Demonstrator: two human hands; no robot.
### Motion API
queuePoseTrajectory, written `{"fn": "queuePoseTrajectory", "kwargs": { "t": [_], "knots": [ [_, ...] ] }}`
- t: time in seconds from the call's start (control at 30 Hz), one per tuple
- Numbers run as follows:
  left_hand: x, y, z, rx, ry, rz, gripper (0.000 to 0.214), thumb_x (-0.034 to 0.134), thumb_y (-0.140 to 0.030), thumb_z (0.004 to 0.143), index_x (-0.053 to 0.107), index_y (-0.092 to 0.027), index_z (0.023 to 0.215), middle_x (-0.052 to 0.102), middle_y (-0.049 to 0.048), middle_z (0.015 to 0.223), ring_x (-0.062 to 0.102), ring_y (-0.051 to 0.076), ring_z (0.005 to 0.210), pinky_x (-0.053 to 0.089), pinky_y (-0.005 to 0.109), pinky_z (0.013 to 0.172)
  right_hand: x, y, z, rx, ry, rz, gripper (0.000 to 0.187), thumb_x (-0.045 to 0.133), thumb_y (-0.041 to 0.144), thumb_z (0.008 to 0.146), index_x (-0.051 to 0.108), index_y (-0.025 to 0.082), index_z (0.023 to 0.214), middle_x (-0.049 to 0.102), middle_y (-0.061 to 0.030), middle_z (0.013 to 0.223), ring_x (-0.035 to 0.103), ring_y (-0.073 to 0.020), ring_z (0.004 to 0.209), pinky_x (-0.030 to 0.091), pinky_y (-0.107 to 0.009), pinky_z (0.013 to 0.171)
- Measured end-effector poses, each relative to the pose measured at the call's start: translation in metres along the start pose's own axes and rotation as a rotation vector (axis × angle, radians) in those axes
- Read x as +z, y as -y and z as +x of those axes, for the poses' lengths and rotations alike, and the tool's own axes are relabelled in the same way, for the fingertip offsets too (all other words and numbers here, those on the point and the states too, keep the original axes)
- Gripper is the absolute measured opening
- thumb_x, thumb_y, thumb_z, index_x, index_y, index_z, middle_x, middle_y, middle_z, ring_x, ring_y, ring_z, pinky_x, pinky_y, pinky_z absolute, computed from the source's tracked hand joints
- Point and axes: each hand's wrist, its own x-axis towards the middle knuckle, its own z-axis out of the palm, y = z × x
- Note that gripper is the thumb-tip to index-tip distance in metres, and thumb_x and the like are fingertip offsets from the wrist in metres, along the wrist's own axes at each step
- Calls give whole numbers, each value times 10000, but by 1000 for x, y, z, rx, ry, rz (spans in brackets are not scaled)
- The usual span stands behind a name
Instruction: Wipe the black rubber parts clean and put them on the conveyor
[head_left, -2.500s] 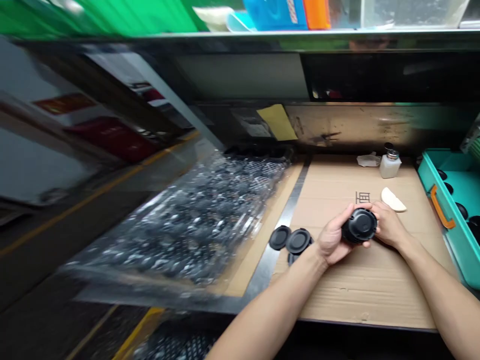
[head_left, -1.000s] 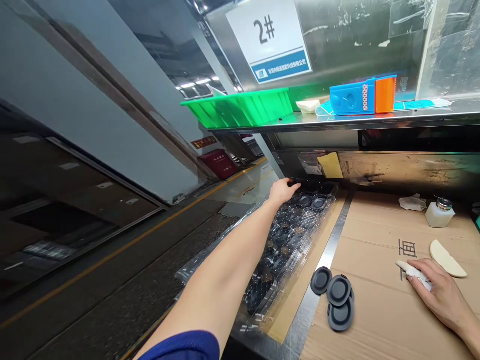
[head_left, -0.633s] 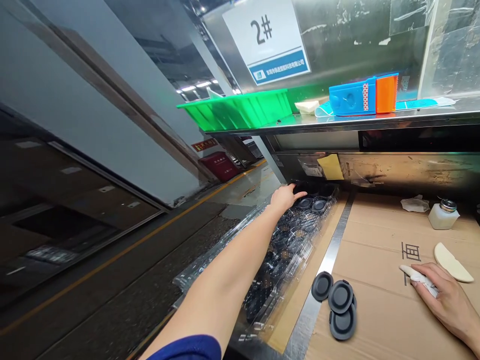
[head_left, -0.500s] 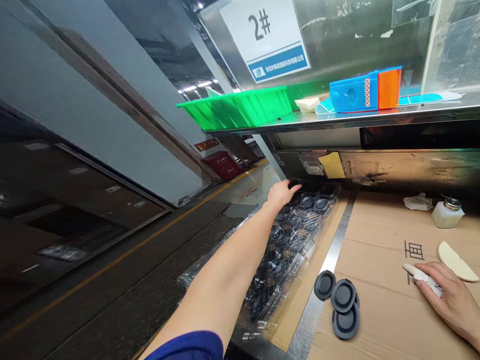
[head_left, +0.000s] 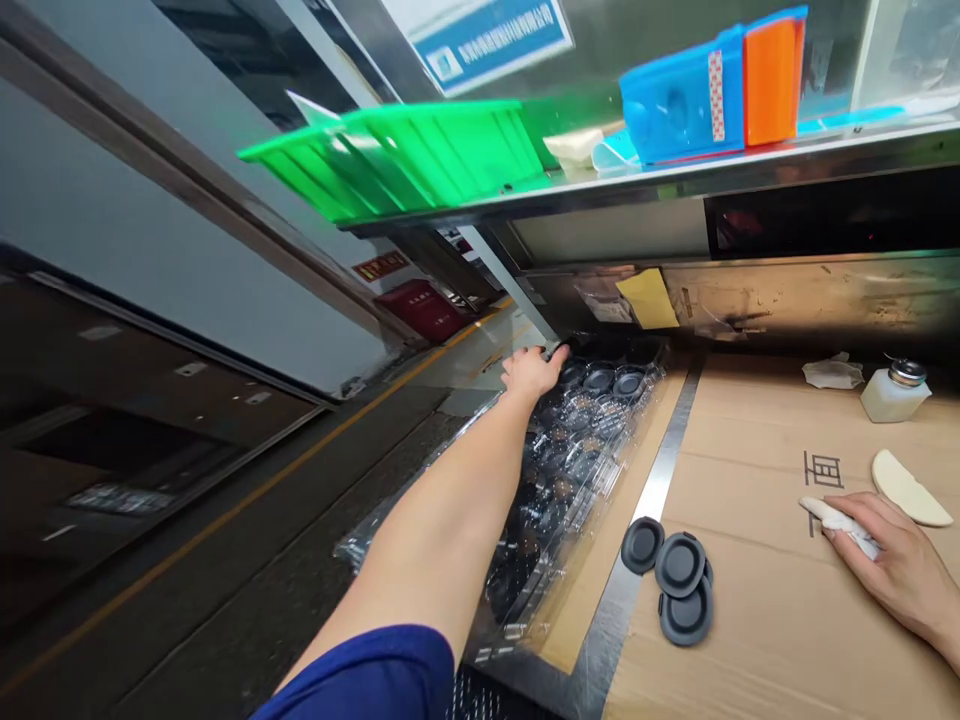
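Note:
My left hand (head_left: 534, 372) is stretched out to the far left corner of a clear plastic tray (head_left: 577, 520). Its fingers and thumb close around what looks like a black round cap, mostly hidden by the hand. Black round caps (head_left: 628, 381) sit in the tray's pockets beside it. On the cardboard, my right hand (head_left: 892, 560) is closed on a crumpled white cloth (head_left: 847, 525). An off-white half-round pad (head_left: 909, 488) lies just beyond that hand. Several loose black caps (head_left: 680, 563) lie between the tray and my right hand, some overlapping.
Cardboard (head_left: 757, 430) covers the bench. A small bottle with a metal top (head_left: 895, 390) stands at the back right near a crumpled clear bag (head_left: 832, 371). Overhead, a metal shelf (head_left: 675, 185) carries a green bin (head_left: 420, 155) and a blue-and-orange box (head_left: 712, 90). A walkway runs left.
My left hand has shifted a little left along the tray's far end, its fingers now drawn around the dark piece. The view has tilted down. My right hand keeps its place with the cloth.

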Motion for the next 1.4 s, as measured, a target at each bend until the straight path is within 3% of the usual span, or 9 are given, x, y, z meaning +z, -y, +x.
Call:
{"fn": "queuePoseTrajectory", "kwargs": {
  "t": [0.17,0.27,0.37,0.53,0.67,0.9,1.03,1.17,1.4],
  "knots": [
    [-39,-25,-55,271,-6,-33,618,522,-599,908,626,-164,1333,510,182,1503,425,413,1397,365,583,1149,-6,6,5,-9,13,-14,293,554,357,989,644,268,1253,708,-80,1165,656,-267,1098,527,-450,952],
    [-81,-44,-135,546,110,-210,525,555,-488,911,615,-188,1338,612,91,1398,533,319,1301,374,495,1173,-10,10,8,-25,12,-24,273,557,341,990,656,240,1223,714,-84,1127,660,-253,1064,523,-436,947],
    [-110,-52,-232,736,393,-421,506,603,-353,861,622,-236,1353,636,60,1381,539,307,1320,351,472,1200,-12,11,11,-48,2,-37,267,560,343,988,670,224,1202,718,-84,1108,660,-247,1041,519,-432,951],
    [-90,-44,-331,845,723,-207,814,613,-76,702,497,-278,1482,364,89,1648,352,343,1501,361,493,1186,-13,5,11,-68,-35,-61,274,583,364,964,689,231,1179,729,-78,1083,665,-255,1017,524,-427,928],
    [-65,-36,-335,829,668,-69,620,528,-64,791,582,-208,1392,582,132,1446,548,285,1341,448,398,1113,-13,-1,11,-74,-37,-50,272,591,371,949,701,233,1156,733,-75,1070,666,-260,1009,519,-421,921],
    [-71,-52,-340,722,398,-316,370,512,-382,942,667,-178,1210,675,108,1185,644,253,1092,499,390,1004,-6,-9,11,-66,-42,-15,296,608,350,919,726,216,1154,735,-85,1088,663,-259,1022,514,-403,937],
    [-55,-74,-359,765,480,-199,498,541,-586,915,677,-183,1174,623,133,1207,569,311,1209,429,462,1096,-5,-11,11,-46,-31,3,280,627,320,906,736,229,1147,736,-77,1115,662,-252,1034,506,-392,954],
    [-42,-82,-362,803,555,-92,471,567,-496,905,653,-183,1246,593,146,1263,563,317,1223,411,476,1111,-4,-13,12,-54,-32,18,245,640,305,906,747,234,1114,743,-66,1074,661,-245,1001,501,-378,932],
    [-73,-72,-361,711,440,-207,528,629,-532,880,631,-196,1287,614,105,1230,589,284,1193,444,416,1087,0,-15,13,-56,-37,8,243,655,280,889,748,217,1105,733,-72,1045,654,-245,986,500,-381,923]
  ]
}}
